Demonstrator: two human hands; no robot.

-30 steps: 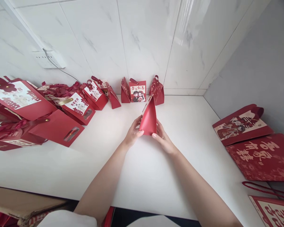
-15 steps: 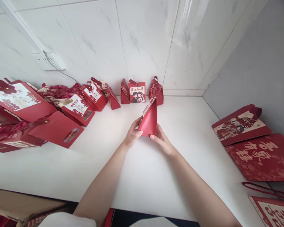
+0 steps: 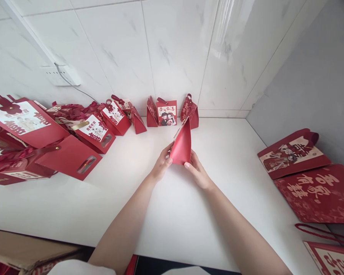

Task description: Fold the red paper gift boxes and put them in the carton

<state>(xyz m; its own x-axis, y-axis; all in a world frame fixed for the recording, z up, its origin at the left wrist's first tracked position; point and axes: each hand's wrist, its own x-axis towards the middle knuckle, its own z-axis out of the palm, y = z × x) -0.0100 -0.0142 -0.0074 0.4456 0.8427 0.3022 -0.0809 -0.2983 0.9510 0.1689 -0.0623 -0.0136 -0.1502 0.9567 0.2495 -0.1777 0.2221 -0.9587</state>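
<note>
Between my two hands is a red paper gift box (image 3: 181, 147), tapering to a narrow top, its plain red side facing me. My left hand (image 3: 163, 162) grips its lower left edge, thumb in front and fingers behind. On the lower right edge, my right hand (image 3: 198, 171) holds it the same way. The box is above the white tabletop (image 3: 172, 214); I cannot tell whether its far edge touches it. Just behind stands a red patterned gift box (image 3: 189, 110), partly covered by the held one. Beside that is a box with a cartoon couple (image 3: 166, 113).
Several red gift boxes crowd the left side, including a plain red one (image 3: 70, 156) with a small window. More red bags and boxes (image 3: 318, 193) lie along the right edge. A tiled wall (image 3: 177, 49) closes off the back. A cardboard box (image 3: 28, 248) sits below the table's front left.
The view has shifted slightly. Both hands keep the same hold on the gift box, which appears a little further right.
</note>
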